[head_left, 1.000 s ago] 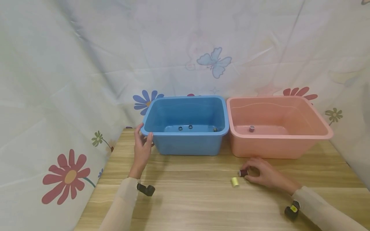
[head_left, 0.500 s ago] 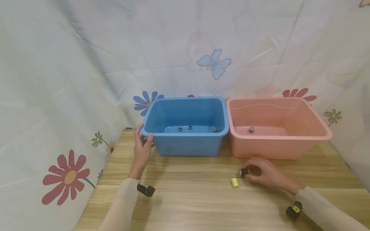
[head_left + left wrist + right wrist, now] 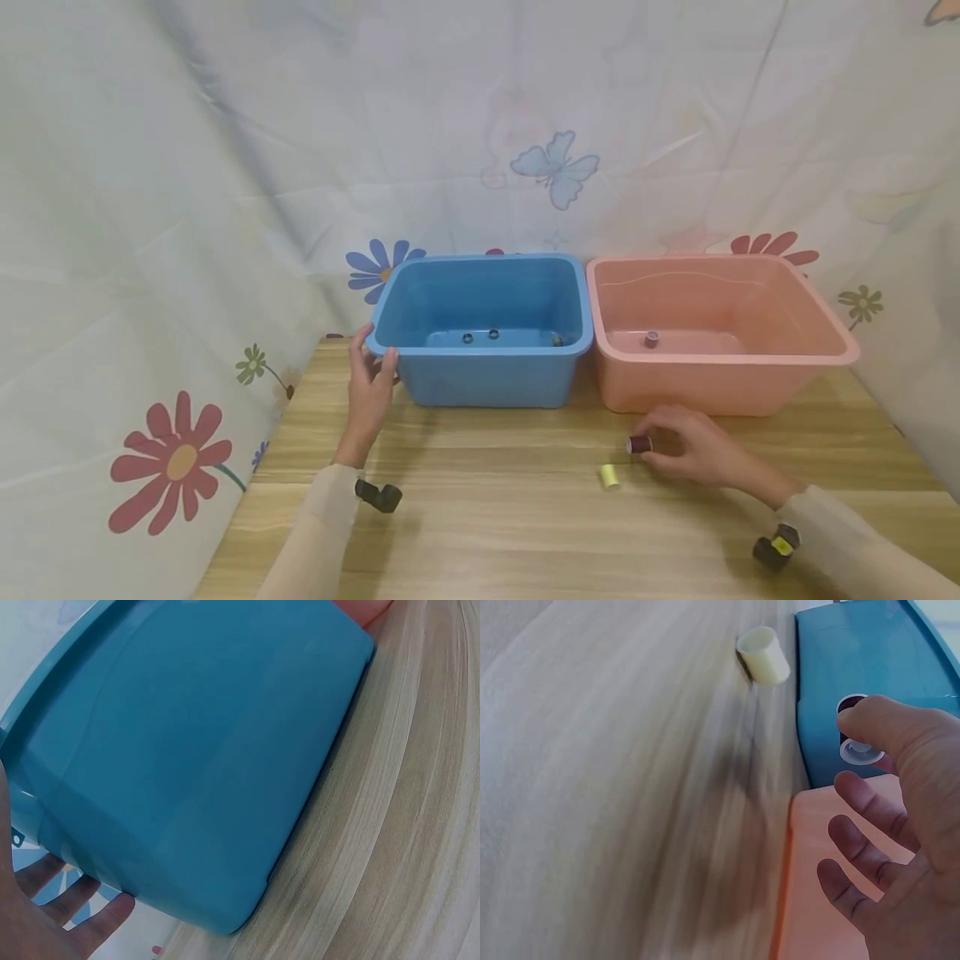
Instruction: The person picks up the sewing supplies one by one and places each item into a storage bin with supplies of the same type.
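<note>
At the left, my left hand (image 3: pixel 369 400) holds the near left corner of a blue plastic tub (image 3: pixel 487 375), its thumb and index fingertips at the rim. The left wrist view shows its other fingers against the tub's wall (image 3: pixel 187 750). My right hand (image 3: pixel 697 450) pinches a dark red thread spool (image 3: pixel 638 444) between thumb and index finger, in front of a pink tub (image 3: pixel 690 387). In the right wrist view the spool (image 3: pixel 861 752) shows a clear end, and the other fingers are spread. A yellow thread spool (image 3: pixel 609 477) lies on the table near this hand.
Several small items are inside the tubs: dark ring-like pieces (image 3: pixel 493 334) in the blue one, and a greyish spool (image 3: pixel 652 339) in the pink one. Both tubs stand side by side on the wooden table (image 3: pixel 487 500), before a flowered curtain (image 3: pixel 450 125).
My right hand has drawn the dark red spool slightly right and away from the yellow spool. The left hand stays at the blue tub's corner.
</note>
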Tool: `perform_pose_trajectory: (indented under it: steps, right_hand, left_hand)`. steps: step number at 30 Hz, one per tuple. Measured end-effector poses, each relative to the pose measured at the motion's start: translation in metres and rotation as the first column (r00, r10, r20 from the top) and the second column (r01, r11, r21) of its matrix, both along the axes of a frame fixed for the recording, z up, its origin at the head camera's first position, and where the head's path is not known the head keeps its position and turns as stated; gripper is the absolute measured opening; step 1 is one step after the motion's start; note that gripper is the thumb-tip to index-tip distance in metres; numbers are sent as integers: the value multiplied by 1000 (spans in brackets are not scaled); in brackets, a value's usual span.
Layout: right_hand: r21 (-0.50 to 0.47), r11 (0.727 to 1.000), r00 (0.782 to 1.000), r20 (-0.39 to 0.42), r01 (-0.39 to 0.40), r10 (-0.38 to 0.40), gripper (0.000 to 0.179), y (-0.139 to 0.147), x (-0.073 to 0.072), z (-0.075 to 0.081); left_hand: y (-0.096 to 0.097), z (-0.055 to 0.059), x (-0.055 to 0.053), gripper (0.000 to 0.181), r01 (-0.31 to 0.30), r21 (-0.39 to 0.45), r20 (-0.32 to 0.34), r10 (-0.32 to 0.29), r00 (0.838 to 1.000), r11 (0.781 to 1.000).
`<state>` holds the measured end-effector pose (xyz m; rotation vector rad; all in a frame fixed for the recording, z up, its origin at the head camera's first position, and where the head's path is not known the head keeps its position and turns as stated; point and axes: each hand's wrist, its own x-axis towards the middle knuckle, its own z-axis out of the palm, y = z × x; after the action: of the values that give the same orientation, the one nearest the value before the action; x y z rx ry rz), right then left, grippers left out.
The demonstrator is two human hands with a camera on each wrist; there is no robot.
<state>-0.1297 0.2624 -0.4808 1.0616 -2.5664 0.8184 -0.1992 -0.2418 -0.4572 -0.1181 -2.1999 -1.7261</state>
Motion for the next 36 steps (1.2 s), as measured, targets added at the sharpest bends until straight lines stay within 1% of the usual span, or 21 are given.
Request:
perform_pose_trajectory:
  steps: [10,14,19,28,30,36]
  right_hand:
    - [4,1000,999,-34,-23,23,40,5,2,15]
    - [6,1000,1000,-28,-7,7,40,9,3,21]
    - [6,1000,1000,-10,5,-5,40,10,5,32]
    - [45,999,1000,-26,0,2,40,11,6,54]
    - [52,999,1000,-21,-7,9,40,11,5,59]
    - [80,997,999,36,-19,16,40,13,5,73]
  left_hand:
    - [0,-1,0,61,10,-2,4,-10,1000,1000]
    - [0,-2,0,61,7,-4,4,-7,1000,1000]
    - [1,0,1,60,-2,-11,11,2,1000,1000]
    - [1,1,2,61,-10,-15,13,11,1000,1000]
    - [1,1,2,62,-10,-16,14,10,1000,1000]
    - [2,1,2,60,-12,-9,19,13,1000,1000]
